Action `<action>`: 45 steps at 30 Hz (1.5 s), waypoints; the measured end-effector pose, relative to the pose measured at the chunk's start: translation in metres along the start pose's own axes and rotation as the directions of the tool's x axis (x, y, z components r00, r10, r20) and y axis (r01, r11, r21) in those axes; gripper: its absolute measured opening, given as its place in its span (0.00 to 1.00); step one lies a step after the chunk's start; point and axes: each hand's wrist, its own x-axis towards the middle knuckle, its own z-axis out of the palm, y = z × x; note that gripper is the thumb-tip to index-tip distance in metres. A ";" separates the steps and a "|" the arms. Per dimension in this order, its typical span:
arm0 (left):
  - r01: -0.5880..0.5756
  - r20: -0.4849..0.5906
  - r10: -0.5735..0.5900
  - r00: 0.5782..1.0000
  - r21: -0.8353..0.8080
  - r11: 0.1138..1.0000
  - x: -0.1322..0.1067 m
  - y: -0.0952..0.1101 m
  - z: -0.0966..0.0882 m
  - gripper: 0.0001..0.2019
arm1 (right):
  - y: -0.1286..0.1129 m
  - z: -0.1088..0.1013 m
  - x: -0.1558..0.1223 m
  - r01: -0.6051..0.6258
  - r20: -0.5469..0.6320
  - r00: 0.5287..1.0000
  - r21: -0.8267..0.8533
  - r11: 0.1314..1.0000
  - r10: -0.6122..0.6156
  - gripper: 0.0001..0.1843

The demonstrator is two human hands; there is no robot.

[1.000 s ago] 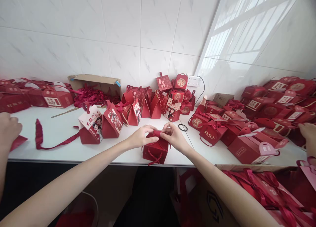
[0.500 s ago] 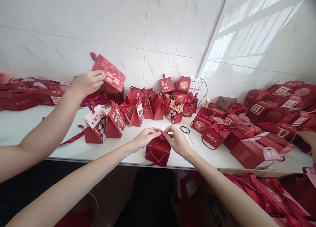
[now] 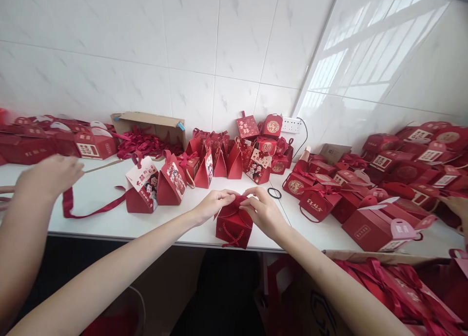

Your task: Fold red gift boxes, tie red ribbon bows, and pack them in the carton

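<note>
Head view, red box (image 3: 233, 227), corded, flaps (image 3: 231, 209) apparently curved

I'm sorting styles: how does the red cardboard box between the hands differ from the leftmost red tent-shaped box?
Shape: the red cardboard box has curved top flaps; the red tent-shaped box narrows upward.
Front: the cardboard box carries a twisted red cord; the tent-shaped box, cartoon figures on a pale panel.
The left hand and right hand are at the cardboard box; neither touches the tent-shaped box.
Both stand on the white table.
</note>
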 end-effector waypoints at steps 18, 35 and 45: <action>-0.098 -0.055 0.150 0.987 0.537 0.838 -0.030 0.014 -0.023 0.16 | 0.005 -0.038 -0.009 0.129 0.235 0.969 -0.217 0.968 -0.076 0.12; -0.075 0.003 0.113 0.994 0.768 0.637 -0.042 0.036 0.001 0.08 | -0.015 -0.029 0.001 -0.678 0.497 0.634 -0.013 0.735 0.593 0.25; -0.201 0.136 0.150 0.979 0.742 0.640 -0.037 0.023 -0.006 0.04 | -0.005 -0.017 -0.004 -0.805 0.593 0.577 0.295 0.514 0.562 0.17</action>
